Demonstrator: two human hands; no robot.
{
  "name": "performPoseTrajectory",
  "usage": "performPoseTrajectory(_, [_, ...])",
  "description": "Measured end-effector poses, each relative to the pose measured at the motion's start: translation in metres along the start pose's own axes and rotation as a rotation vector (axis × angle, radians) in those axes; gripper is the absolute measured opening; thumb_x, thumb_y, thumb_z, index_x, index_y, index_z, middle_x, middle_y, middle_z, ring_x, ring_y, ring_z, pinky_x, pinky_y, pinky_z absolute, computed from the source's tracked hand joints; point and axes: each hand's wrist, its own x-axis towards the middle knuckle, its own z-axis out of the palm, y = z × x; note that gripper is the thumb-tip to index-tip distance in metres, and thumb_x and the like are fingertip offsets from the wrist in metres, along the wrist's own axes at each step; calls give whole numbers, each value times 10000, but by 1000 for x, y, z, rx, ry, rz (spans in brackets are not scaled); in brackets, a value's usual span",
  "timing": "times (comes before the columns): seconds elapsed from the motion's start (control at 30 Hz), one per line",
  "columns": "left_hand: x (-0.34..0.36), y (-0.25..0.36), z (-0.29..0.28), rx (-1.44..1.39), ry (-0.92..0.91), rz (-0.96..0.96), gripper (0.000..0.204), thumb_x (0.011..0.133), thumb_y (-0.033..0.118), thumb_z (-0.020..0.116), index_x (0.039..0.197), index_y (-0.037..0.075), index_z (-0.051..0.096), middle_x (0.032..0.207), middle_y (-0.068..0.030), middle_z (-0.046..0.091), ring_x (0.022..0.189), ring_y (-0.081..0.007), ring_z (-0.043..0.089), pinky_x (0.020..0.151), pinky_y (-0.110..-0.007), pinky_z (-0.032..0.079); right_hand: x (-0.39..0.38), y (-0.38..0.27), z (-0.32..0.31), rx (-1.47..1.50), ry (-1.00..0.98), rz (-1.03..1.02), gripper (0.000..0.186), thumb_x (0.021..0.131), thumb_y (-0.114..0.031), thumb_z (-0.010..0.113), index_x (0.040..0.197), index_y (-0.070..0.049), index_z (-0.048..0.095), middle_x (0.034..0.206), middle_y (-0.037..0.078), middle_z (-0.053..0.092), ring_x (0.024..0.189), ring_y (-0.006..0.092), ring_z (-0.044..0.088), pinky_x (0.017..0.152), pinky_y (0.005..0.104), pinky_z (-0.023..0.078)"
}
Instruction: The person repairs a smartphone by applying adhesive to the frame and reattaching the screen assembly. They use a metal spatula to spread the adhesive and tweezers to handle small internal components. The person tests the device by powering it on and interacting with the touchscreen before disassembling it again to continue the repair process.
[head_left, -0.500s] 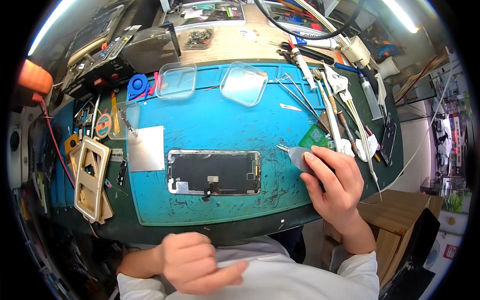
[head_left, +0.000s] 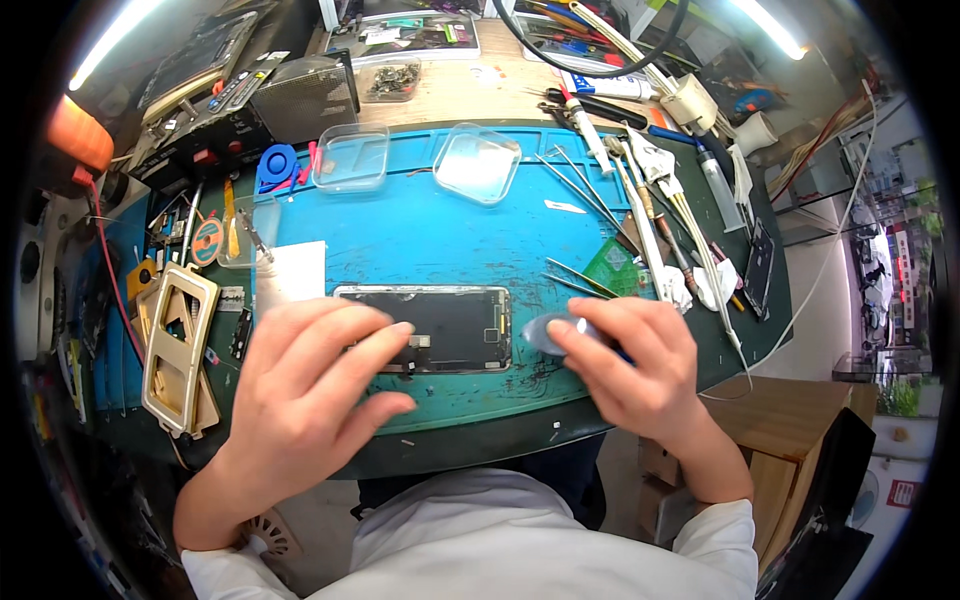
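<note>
A black phone screen assembly [head_left: 455, 325] lies back side up on the blue mat [head_left: 400, 235], its left end partly covered by my left hand [head_left: 310, 385]. The fingers of that hand are stretched out, thumb apart, over the small light patch on the panel; whether they touch it I cannot tell. Just off the panel's right end, my right hand [head_left: 645, 370] pinches a thin, rounded, shiny grey pry blade [head_left: 545, 334] between thumb and fingers. Metal tweezers [head_left: 582, 280] rest on the mat beyond that hand, close to a green board [head_left: 613, 266].
Two clear plastic boxes [head_left: 351, 158] stand along the mat's far edge. A metal plate [head_left: 291, 272] and a beige frame [head_left: 180, 350] sit to the left. Syringes, a second pair of tweezers [head_left: 580, 185] and cabled tools [head_left: 645, 230] crowd the right side.
My left hand has risen from near my body to over the panel, its fingers now stretched. My right hand has moved left with the blade toward the panel, uncovering the nearer tweezers.
</note>
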Motion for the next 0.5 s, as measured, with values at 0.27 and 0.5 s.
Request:
performPoseTrajectory(0.27, [14, 5, 33, -32, -127, 123, 490, 832, 316, 805, 1251, 74, 722, 1375, -114, 648, 1303, -338, 588, 1132, -535, 438, -3, -2, 13, 43, 31, -36, 340, 747, -108, 749, 1082, -116, 804, 1086, 46, 740, 876, 190, 670, 703, 321, 486])
performPoseTrajectory(0.5, [13, 3, 42, -69, -113, 120, 427, 835, 300, 804, 1222, 127, 750, 1365, -99, 659, 1295, -317, 590, 1136, -551, 438, -3, -3, 14, 68, -8, -20, 336, 738, -113, 737, 1068, -105, 804, 1084, 52, 746, 862, 183, 665, 691, 311, 483])
